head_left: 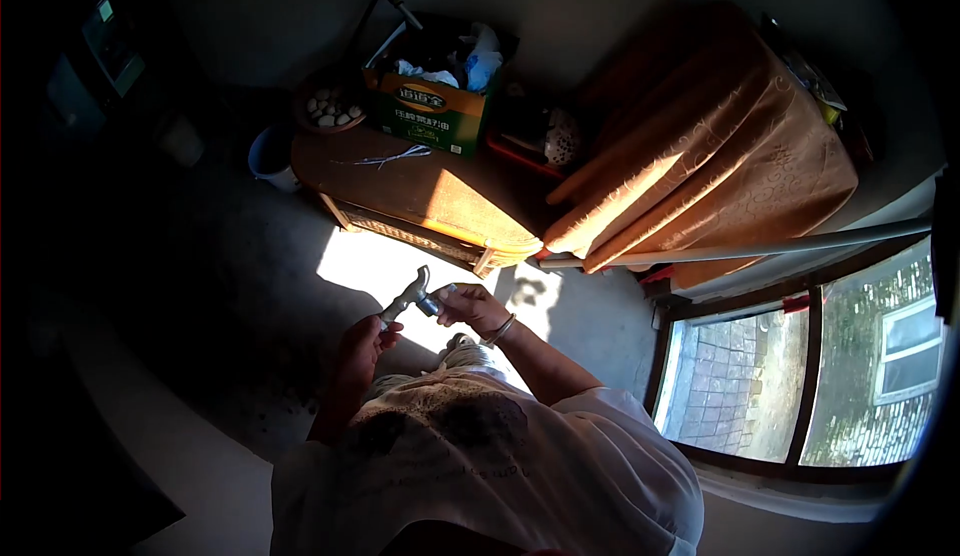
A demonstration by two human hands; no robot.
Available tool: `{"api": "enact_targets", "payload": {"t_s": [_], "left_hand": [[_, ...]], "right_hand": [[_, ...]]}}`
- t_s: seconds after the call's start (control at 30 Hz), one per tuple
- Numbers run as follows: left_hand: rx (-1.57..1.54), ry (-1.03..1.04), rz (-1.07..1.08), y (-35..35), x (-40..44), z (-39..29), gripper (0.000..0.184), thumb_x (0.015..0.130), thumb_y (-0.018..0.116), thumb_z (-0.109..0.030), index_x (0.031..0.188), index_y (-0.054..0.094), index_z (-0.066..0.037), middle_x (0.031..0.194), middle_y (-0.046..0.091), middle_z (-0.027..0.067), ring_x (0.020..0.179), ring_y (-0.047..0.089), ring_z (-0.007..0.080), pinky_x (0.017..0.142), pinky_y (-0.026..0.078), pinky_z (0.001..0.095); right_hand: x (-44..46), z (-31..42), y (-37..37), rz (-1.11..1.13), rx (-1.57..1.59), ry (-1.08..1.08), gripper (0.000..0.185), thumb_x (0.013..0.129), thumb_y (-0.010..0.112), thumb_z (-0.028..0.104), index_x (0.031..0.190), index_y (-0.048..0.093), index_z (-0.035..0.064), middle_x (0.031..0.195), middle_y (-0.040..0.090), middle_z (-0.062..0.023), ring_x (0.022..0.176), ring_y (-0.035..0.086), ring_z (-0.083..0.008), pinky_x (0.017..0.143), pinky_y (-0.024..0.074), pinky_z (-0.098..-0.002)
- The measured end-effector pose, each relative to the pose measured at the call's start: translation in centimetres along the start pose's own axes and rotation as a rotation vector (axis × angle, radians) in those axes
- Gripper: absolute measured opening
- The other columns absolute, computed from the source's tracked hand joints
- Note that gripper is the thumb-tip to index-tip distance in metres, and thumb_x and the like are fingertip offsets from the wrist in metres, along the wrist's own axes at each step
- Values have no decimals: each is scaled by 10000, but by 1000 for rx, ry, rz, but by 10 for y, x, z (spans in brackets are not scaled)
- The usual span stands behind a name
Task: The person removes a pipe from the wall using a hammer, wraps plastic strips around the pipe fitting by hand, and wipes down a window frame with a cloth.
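A silvery metal tap is held up between my two hands, above the sunlit floor. My left hand is closed on one end of it, with the fingers partly in shadow. My right hand is closed at the other side, its fingertips by the tap's short round fitting; a bracelet circles the wrist. The curved end of the tap points up and away from me.
Beyond my hands stands a wooden table with a green box of bags and a bowl of pale round things. A blue-rimmed bucket stands left. An orange cloth and a window are right.
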State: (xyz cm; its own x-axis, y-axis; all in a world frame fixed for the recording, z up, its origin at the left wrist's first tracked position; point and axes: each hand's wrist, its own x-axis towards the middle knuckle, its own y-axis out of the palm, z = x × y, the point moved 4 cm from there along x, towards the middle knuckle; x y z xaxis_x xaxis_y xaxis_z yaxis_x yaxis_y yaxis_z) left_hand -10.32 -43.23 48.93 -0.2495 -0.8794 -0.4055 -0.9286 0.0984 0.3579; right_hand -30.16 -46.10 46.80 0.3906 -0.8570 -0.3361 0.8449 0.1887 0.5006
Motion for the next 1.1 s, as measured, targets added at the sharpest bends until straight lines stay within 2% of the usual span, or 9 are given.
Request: {"api": "enact_targets", "payload": {"t_s": [0.17,0.4,0.47,0.6,0.67,0.8,0.87,0.93,1.1], "left_hand": [[33,3,43,29,29,13,316,909,343,-253,976,501,13,901,583,105,768,537,147,701,415,289],[120,-136,-19,65,57,35,366,913,335,-332,1084,476,-41,977,574,75,849,538,124,695,407,278],[122,-150,-55,63,61,42,370,902,375,-332,1117,471,-47,1002,567,64,862,537,128,711,403,280],[235,-31,-183,67,69,46,321,873,471,-247,1087,509,-11,978,577,91,878,541,136,723,417,274],[279,274,-52,70,81,52,263,862,495,-158,1061,519,11,943,587,99,870,553,140,735,428,257],[272,201,45,83,79,48,246,848,512,-113,1047,524,33,937,594,91,887,559,141,760,429,245],[271,249,8,84,75,45,238,840,522,-109,1035,534,28,908,605,90,853,566,132,743,433,250],[486,284,75,88,65,35,236,825,540,-102,1027,542,20,877,612,89,826,570,125,736,433,252],[491,346,50,81,48,32,217,795,569,-85,986,555,16,853,614,85,800,571,129,730,438,258]], "right_hand": [[-2,28,-36,-34,-49,-33,296,835,541,284,865,595,-5,681,614,-78,587,594,-138,568,485,-249],[-14,38,-101,-166,-45,-57,105,786,532,102,836,575,20,698,603,-103,615,587,-173,569,482,-273],[-20,41,-113,-182,-79,-58,115,800,529,114,845,578,20,696,603,-100,613,584,-170,575,478,-273],[-26,45,-124,-142,-175,-72,271,841,540,257,776,604,2,648,600,-71,574,572,-126,550,465,-234],[-24,42,-124,-97,-187,-62,273,842,539,257,764,606,4,643,599,-65,573,570,-120,552,464,-232],[-19,35,-107,22,-259,-75,287,845,535,255,739,609,-2,626,595,-54,573,564,-109,557,460,-228],[-19,37,-94,60,-274,-47,266,847,533,237,788,612,-10,643,595,-46,590,562,-102,572,458,-225],[-19,38,-81,96,-346,-42,249,849,531,224,847,611,-12,668,597,-42,610,562,-98,589,458,-223],[-23,33,-67,143,-374,-41,210,847,532,172,923,603,-11,705,601,-45,641,568,-98,608,458,-214]]}}
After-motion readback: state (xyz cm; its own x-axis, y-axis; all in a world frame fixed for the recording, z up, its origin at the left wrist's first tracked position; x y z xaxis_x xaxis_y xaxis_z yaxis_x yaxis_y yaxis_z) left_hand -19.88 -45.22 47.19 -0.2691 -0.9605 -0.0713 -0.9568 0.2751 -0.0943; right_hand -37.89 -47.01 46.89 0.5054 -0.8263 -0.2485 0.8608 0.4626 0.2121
